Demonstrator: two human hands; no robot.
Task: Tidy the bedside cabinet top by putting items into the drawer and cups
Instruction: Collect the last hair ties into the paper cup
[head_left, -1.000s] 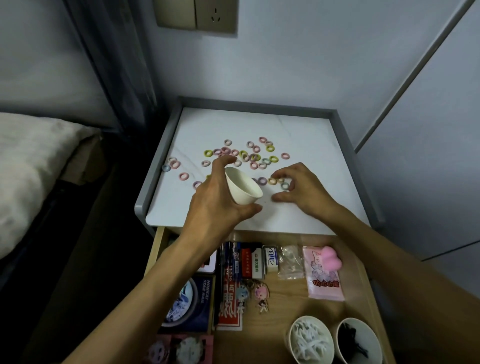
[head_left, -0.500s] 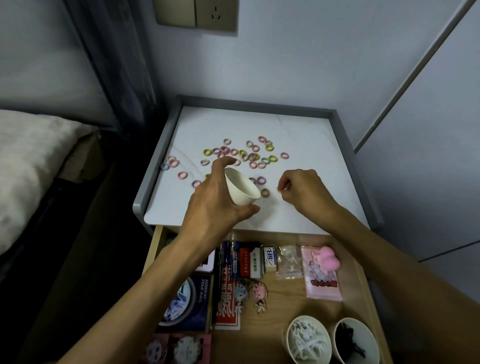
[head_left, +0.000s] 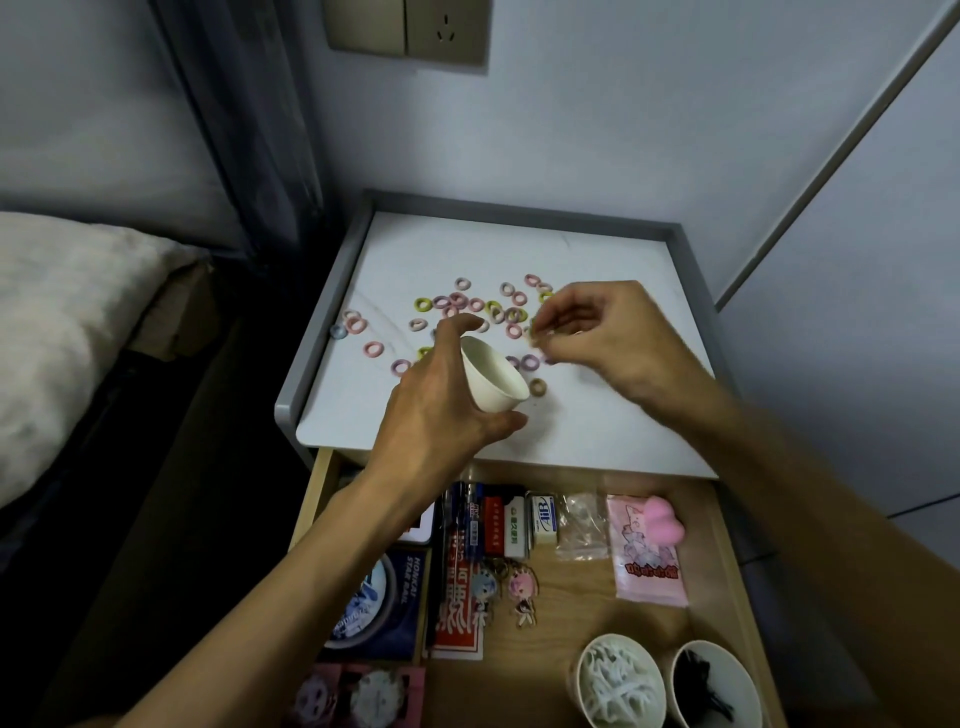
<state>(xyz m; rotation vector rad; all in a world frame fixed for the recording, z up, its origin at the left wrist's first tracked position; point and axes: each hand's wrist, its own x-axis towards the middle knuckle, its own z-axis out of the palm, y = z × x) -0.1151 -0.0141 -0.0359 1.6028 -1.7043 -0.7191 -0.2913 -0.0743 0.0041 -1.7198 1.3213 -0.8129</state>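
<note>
Head view: left hand (head_left: 441, 410) grips a white paper cup (head_left: 493, 382), fingers and thumb curled round its wall, cup tilted with its mouth toward the right, held just above the front of the white cabinet top (head_left: 597, 421). Right hand (head_left: 608, 332) is raised over the top just right of the cup, thumb and forefinger pinching a small hair tie (head_left: 532, 335); blurred, can't tell if it's more than one. Other fingers (head_left: 576, 304) loosely curled. Loose hair ties (head_left: 457, 301), pink, yellow-green, purple, blue, lie scattered across the middle of the top; one brownish tie (head_left: 537, 386) sits just beside the cup rim. Drawer (head_left: 571, 613) below is pulled open. It holds two more cups at the front right, one with white bits (head_left: 621, 680), one with black bits (head_left: 709, 686), plus a pink packet (head_left: 647, 566), two figure keychains (head_left: 519, 592) and small boxes (head_left: 540, 519).
</note>
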